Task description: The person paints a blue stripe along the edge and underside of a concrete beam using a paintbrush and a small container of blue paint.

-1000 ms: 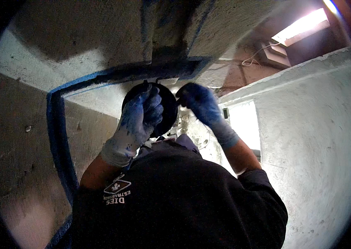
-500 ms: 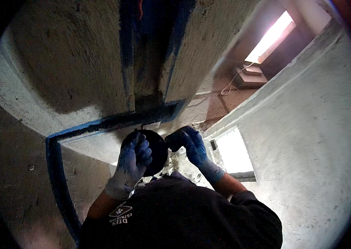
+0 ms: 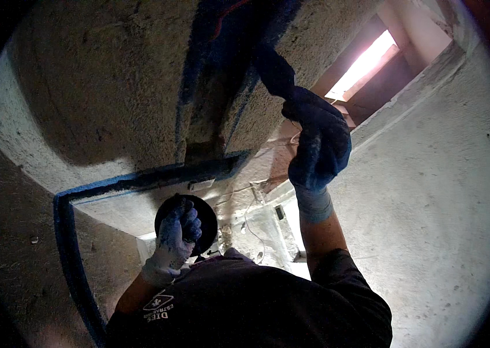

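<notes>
My left hand [image 3: 175, 235], in a pale glove stained blue, is closed on the rim of a round dark paint bucket [image 3: 205, 227]. The bucket hangs close in front of my chest, and its inside is too dark to make out. Raised to the upper right, my right hand [image 3: 319, 139] wears a glove dark with blue paint. It is closed round a dark paintbrush [image 3: 275, 72], whose far end meets the blue-painted edge of a dark channel [image 3: 207, 116] in the rough wall surface. Shadow hides the brush tip.
A blue painted band [image 3: 74, 255] bends along the grey wall at left. Red wire [image 3: 227, 18] hangs at the channel's top. A pale plastered wall [image 3: 425, 191] rises at right. Beyond are a bright opening [image 3: 364, 64] and a thin loose cable [image 3: 247, 223].
My right hand has gone from beside the bucket up to the channel with the paintbrush. The left hand and bucket have shifted slightly left and down.
</notes>
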Available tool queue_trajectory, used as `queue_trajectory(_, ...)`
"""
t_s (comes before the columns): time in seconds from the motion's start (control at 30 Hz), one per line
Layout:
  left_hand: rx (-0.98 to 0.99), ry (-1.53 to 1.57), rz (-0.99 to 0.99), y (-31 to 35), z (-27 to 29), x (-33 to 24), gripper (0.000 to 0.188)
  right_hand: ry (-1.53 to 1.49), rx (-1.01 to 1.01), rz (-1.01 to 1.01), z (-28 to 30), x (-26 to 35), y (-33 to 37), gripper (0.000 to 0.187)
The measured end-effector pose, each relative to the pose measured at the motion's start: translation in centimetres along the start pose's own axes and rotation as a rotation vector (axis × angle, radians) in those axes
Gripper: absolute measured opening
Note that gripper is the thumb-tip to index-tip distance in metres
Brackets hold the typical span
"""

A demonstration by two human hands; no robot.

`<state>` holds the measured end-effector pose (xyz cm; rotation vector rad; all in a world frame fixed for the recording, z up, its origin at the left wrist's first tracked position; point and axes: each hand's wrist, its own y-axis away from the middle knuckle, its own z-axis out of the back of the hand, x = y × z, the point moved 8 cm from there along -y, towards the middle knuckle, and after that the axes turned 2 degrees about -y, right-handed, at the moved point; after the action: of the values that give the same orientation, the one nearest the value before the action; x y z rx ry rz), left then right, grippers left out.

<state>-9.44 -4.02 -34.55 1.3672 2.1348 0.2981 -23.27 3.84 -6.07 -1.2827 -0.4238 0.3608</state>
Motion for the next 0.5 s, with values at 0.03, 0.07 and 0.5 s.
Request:
queue_trajectory(0.03,-0.018,0.025,0.016,0.1,0.2,0.0,0.029,-0.014,0.003,0.027,-0.4,0.0,-0.2,0.022)
queue_trajectory(0.07,0.006,0.03,0.023,0.0,0.3,0.0,0.029,-0.039,0.039,-0.024,-1.0,-0.1,-0.2,0.02)
queue_trajectory(0.5,-0.025,0.012,0.027,-1.1,1.7,0.6,0.028,-0.005,0.089,-0.045,-0.8,-0.6,-0.4,0.026)
